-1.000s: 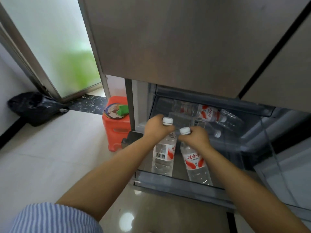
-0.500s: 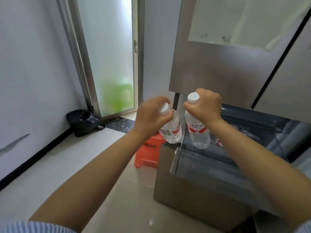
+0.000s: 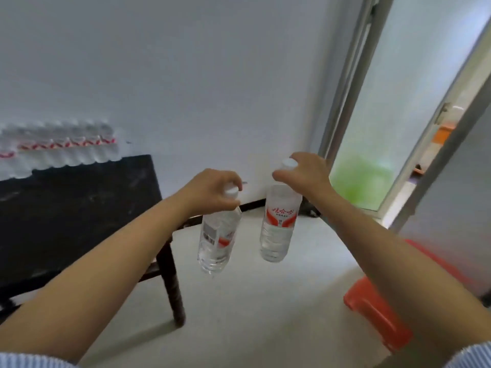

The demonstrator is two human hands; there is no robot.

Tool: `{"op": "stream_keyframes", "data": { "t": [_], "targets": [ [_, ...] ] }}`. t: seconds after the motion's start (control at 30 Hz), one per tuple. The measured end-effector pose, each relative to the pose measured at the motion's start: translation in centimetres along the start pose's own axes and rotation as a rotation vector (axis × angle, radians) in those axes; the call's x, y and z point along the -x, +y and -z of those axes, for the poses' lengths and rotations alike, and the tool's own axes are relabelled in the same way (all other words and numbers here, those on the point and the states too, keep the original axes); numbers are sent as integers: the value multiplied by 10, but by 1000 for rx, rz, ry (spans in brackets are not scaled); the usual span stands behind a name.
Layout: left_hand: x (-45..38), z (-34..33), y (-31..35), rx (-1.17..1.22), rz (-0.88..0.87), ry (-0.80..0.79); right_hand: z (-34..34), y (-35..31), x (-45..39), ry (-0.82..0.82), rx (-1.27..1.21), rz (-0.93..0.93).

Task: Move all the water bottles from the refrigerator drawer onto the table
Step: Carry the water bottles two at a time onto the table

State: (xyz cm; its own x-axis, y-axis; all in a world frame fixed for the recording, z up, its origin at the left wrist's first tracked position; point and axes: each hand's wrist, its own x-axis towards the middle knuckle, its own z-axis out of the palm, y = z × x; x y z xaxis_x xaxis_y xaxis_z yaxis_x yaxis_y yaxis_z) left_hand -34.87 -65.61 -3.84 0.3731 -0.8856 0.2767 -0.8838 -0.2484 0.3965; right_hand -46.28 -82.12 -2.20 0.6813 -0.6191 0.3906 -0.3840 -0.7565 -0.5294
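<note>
Clear plastic bottles hang by their necks: my left hand (image 3: 212, 192) grips one bottle (image 3: 217, 240), my right hand (image 3: 305, 173) another bottle (image 3: 277, 224), dark desk (image 3: 74, 208) at nine o'clock

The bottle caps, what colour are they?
White, both of them, seen from the head camera: one cap in the right hand, one in the left hand.

2 clear bottles (image 3: 277, 224) with white caps and red-white labels, black table (image 3: 74, 208) at 9 o'clock, orange-red stool (image 3: 382, 312) at 4 o'clock, blue-white striped sleeves (image 3: 470, 357)

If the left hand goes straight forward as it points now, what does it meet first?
Probably nothing near: beyond the left hand and its bottle only the white wall shows; the black table lies leftward. Depth is unclear.
</note>
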Motion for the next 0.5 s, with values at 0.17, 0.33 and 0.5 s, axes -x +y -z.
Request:
{"op": "stream_keyframes", "data": {
  "t": [0.17,0.33,0.5],
  "targets": [
    [45,68,-115,-251,252,-205,-99,-97,-54,-199,-77,196],
    [59,131,-222,-332,425,-343,-191,-190,-112,-285,49,438],
    [53,189,-323,-378,540,-437,-280,-271,-180,-387,46,548]
  ]
}}
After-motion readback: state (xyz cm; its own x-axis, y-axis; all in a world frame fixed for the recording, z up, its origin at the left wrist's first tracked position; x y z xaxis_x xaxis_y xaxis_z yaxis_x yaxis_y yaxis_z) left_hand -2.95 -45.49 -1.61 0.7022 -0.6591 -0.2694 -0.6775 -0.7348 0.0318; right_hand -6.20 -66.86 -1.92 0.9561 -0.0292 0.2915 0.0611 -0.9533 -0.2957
